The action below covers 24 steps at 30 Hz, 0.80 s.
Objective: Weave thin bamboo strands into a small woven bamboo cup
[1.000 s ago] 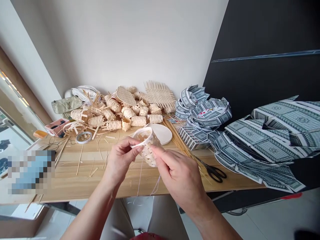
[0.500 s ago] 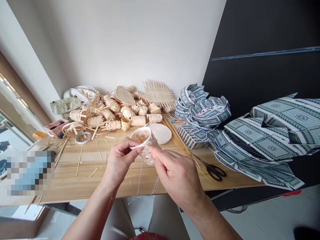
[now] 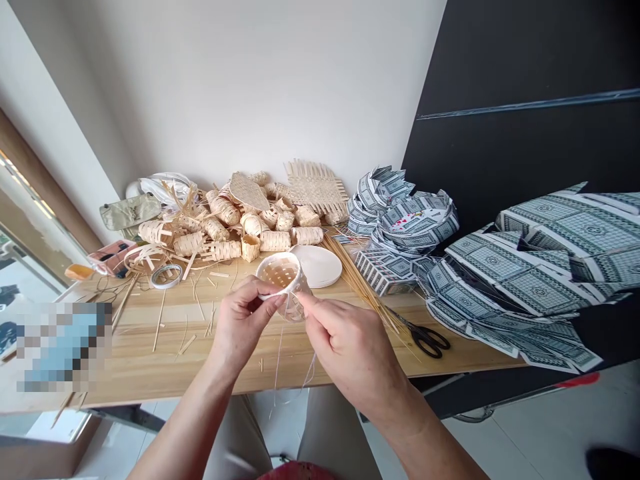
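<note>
**Small woven basket (image 3: 281, 283), held in both hands above the counter (image 3: 140, 353)**
Left hand (image 3: 243, 327): grip closed on the rim. Right hand (image 3: 350, 353): narrow grip at the side. Loose white threads (image 3: 278, 363) hang below; white disc (image 3: 320, 265) just behind.

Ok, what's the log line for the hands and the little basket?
left hand: holds small woven basket | right hand: touches basket side | nearby: white oval disc
</note>
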Tool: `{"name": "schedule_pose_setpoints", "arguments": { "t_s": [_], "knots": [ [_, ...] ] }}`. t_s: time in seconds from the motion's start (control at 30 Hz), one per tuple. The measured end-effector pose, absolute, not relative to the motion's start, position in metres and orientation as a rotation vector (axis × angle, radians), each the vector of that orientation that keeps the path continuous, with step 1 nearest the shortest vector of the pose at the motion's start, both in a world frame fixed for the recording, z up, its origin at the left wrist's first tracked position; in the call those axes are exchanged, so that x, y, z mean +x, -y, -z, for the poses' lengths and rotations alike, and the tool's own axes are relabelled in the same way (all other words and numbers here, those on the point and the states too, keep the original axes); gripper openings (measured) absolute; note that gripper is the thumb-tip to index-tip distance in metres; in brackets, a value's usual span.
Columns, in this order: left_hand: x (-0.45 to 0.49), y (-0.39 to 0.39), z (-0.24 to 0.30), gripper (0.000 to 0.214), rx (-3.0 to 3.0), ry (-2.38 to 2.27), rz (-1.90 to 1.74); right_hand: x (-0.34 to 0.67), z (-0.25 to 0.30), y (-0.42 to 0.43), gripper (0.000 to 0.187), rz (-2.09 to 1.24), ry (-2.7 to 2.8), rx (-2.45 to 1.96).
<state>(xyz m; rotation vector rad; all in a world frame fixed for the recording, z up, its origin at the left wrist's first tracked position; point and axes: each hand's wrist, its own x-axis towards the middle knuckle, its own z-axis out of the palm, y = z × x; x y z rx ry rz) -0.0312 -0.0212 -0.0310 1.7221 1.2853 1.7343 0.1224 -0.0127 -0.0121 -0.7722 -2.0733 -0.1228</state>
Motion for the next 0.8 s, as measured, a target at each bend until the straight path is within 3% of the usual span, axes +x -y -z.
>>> {"name": "schedule_pose_setpoints", "arguments": {
  "t_s": [0.33, 0.7, 0.8],
  "knots": [
    [-0.022, 0.028, 0.036, 0.009, 2.566, -1.651, -1.833, 0.124, 0.032, 0.018, 0.023, -0.096, 1.887, -0.892],
    [-0.020, 0.023, 0.042, 0.016, 2.631, -1.678, -1.672, 0.125, 0.039, 0.015, 0.016, -0.510, 1.825, -0.989],
    [-0.023, 0.023, 0.043, 0.016, 2.638, -1.723, -1.663, 0.125, 0.041, 0.015, 0.023, -0.599, 1.807, -1.006]
  ]
}}
